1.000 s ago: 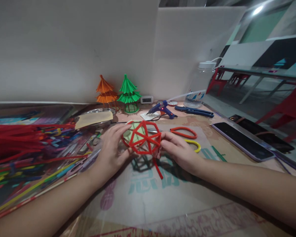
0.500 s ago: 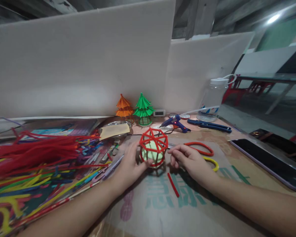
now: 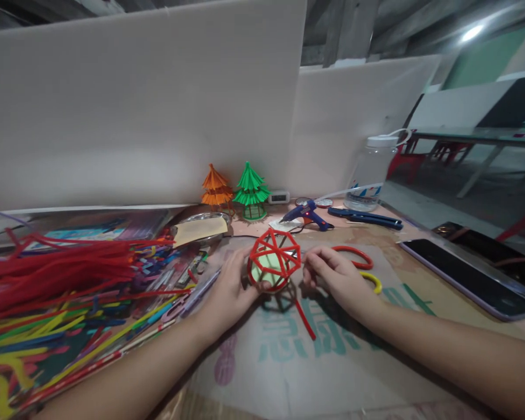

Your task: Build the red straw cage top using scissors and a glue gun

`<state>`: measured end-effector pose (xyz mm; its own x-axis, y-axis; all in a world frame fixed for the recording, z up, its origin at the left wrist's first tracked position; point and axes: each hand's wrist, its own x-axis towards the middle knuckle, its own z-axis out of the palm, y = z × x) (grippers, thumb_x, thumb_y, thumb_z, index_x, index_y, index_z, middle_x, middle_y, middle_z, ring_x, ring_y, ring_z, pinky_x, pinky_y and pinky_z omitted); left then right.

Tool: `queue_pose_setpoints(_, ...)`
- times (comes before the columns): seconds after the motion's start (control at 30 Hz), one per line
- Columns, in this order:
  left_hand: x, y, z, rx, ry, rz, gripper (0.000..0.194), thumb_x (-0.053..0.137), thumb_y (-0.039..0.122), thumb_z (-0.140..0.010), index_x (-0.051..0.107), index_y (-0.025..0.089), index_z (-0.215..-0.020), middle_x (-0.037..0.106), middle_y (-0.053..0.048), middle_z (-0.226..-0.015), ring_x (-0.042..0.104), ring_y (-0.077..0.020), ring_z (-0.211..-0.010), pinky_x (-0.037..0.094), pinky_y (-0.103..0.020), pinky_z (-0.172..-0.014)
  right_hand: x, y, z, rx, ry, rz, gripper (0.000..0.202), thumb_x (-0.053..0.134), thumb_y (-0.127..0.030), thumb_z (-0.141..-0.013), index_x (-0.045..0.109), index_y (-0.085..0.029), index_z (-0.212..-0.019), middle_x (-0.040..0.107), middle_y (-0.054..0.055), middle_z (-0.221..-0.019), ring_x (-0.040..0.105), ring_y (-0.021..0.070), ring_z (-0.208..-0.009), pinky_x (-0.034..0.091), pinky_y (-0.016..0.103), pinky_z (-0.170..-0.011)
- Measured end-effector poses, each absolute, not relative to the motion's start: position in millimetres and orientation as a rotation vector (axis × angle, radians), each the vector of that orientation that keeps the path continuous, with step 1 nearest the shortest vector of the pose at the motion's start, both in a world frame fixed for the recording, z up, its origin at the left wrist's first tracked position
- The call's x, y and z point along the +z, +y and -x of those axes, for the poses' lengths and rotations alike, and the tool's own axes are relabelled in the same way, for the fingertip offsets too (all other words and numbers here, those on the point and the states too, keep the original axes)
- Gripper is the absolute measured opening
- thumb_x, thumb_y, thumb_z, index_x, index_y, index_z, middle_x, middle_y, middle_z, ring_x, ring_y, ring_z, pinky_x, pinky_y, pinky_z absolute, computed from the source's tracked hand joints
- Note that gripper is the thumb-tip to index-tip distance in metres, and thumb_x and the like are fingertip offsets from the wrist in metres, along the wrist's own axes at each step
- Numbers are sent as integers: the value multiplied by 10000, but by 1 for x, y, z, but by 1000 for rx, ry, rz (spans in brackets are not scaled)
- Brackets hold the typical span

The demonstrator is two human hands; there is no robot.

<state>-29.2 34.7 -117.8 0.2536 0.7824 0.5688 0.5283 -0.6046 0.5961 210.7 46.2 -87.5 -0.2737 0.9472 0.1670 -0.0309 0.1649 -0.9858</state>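
Observation:
A small red frame built of straw pieces [image 3: 275, 258], with a pale green base inside, is tilted above the cardboard-covered table [image 3: 289, 361]. My left hand [image 3: 230, 288] grips its left side, thumb on the lower rim. My right hand [image 3: 332, 279] is at its right side, fingertips pinched at the frame's edge. A loose red straw piece [image 3: 305, 319] lies on the cardboard just below the frame, between my hands.
A heap of coloured straws [image 3: 61, 291] fills the left. Orange [image 3: 216, 188] and green [image 3: 252, 188] paper pagodas stand at the back wall. A blue glue gun [image 3: 307, 214], red scissors handles [image 3: 354, 252], a plastic jar [image 3: 371, 172] and phones [image 3: 468, 276] lie to the right.
The frame was held tilted, then set upright on the table, and is now lifted and tilted again. My right hand has come back to its right edge.

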Motion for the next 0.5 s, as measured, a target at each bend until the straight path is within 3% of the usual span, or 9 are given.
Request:
queue_pose_setpoints(0.23,-116,34,28,1346,1233,-2382,543,650,371,-906,432,223,-1380,554,-140,-1347,528,-293,-1266,428,-491,-1078,-82,57,-215,1138,-1493,915,303,682,-484,-809,567,-212,-878,612,-41,-625,555,124,-572,447,266,-568)
queue_pose_setpoints(0.5,-110,31,26,1298,1221,-2494,553,639,293,-910,396,247,-1404,554,-129,-1346,530,-282,-1255,445,-507,-1068,-58,58,-231,945,-1724,801,390,493,-556,-965,578,-198,-835,571,-21,-681,534,125,-645,428,276,-642)
